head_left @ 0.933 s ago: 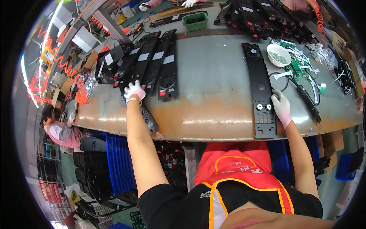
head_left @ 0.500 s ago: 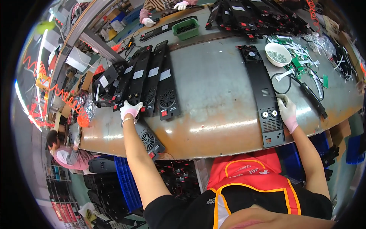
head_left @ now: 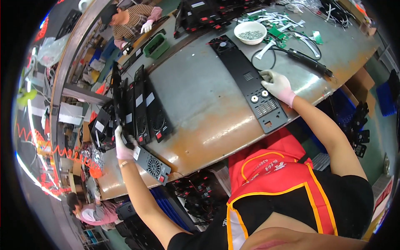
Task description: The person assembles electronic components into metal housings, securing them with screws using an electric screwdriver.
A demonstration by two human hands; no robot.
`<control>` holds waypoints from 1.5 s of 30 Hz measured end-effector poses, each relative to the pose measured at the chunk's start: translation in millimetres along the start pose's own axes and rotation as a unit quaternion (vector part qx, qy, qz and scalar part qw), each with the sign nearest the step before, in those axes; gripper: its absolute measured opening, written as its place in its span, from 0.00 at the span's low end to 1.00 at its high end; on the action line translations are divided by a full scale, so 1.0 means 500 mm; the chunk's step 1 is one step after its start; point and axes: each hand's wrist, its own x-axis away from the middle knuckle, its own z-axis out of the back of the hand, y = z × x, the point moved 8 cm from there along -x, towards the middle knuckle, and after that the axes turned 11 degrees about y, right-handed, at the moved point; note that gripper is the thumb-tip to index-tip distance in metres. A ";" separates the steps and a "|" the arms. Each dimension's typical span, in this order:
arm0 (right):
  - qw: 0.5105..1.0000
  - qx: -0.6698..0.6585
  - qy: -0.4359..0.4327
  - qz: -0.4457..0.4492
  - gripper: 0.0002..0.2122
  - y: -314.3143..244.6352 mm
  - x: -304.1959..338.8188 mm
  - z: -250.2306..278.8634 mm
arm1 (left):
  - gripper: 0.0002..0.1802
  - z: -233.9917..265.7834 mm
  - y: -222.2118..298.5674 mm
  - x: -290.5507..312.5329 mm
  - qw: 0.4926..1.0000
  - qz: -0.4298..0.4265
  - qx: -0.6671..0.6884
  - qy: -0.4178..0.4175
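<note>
At the left, my left hand [head_left: 123,146], in a white glove, is closed on the near end of a black panel [head_left: 117,93], which stands tilted up almost edge-on. Just below that hand lies a fan-vented panel [head_left: 152,166] with a red switch. My right hand [head_left: 276,85], also gloved, grips the right edge of a long black panel [head_left: 237,66] lying flat before me. That panel has a small fan [head_left: 223,44] at its far end and two round white fittings [head_left: 259,96] nearer me.
More panels [head_left: 157,121] lie beside my left hand. A white bowl of small metal parts [head_left: 250,33], green circuit boards [head_left: 277,32] and a black corded screwdriver [head_left: 309,61] are at the right. Stacked panels [head_left: 204,18] and a green bin [head_left: 156,46] stand farther back. Co-workers [head_left: 129,27] sit beyond.
My left hand has lifted a panel from the left group, tilting it up on edge. My right hand stays at the long panel's edge. The view has turned and shifted.
</note>
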 end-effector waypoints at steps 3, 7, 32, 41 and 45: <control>1.000 0.006 -0.010 -0.005 0.16 0.014 0.000 0.004 | 0.34 -0.208 -0.057 0.227 0.956 0.030 0.186 -0.224; 0.999 -0.005 -0.034 -0.004 0.16 -0.004 0.009 0.004 | 0.47 -0.348 -0.158 0.405 0.863 0.031 0.314 -0.395; 0.993 0.074 -0.024 0.093 0.17 0.033 -0.025 0.008 | 0.30 -0.568 -0.425 0.376 0.954 -0.195 -0.053 -0.222; 0.995 0.020 -0.066 0.069 0.18 0.045 -0.037 0.012 | 0.32 -0.573 -0.414 0.371 0.923 -0.292 -0.144 -0.204; 0.997 0.032 -0.035 0.060 0.17 0.045 -0.035 0.013 | 0.31 -0.558 -0.438 0.345 0.885 -0.319 -0.308 -0.141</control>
